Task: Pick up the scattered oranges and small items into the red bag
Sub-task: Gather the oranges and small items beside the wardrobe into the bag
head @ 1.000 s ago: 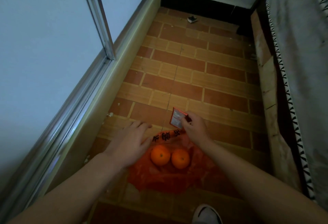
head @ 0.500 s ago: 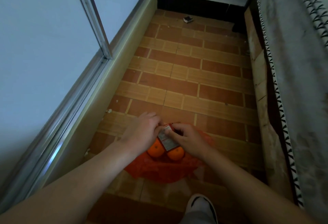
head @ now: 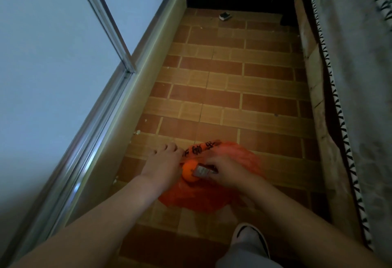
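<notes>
1. Pinching a small grey packet [head: 203, 171] w/ curled fingers, the right hand [head: 228, 173] sits over the red bag [head: 212, 191]; packet is tilted and touches the orange [head: 189, 171].
2. Left hand [head: 164, 164] rests at the bag's left edge, fingers fairly straight and spread, tips toward the printed rim; can't tell if it grips the plastic.
3. Hands are close together, orange + packet between them.
4. Only one orange shows, lying in the bag just right of the left hand, just left of the right hand's fingers.
5. Bag lies crumpled on the tiled floor [head: 233, 89], black lettering on its far rim.
6. Edges: low ledge [head: 135, 106] and metal window frame [head: 101, 12] hem the left side; patterned cloth [head: 358, 76] over a bed side hems the right.
7. Open floor runs ahead of the bag to the dark far wall base.
8. Small dark item [head: 224, 16] lies near that far wall, well apart from the hands.
9. White shoe [head: 250, 238] at bottom, near the bag.
</notes>
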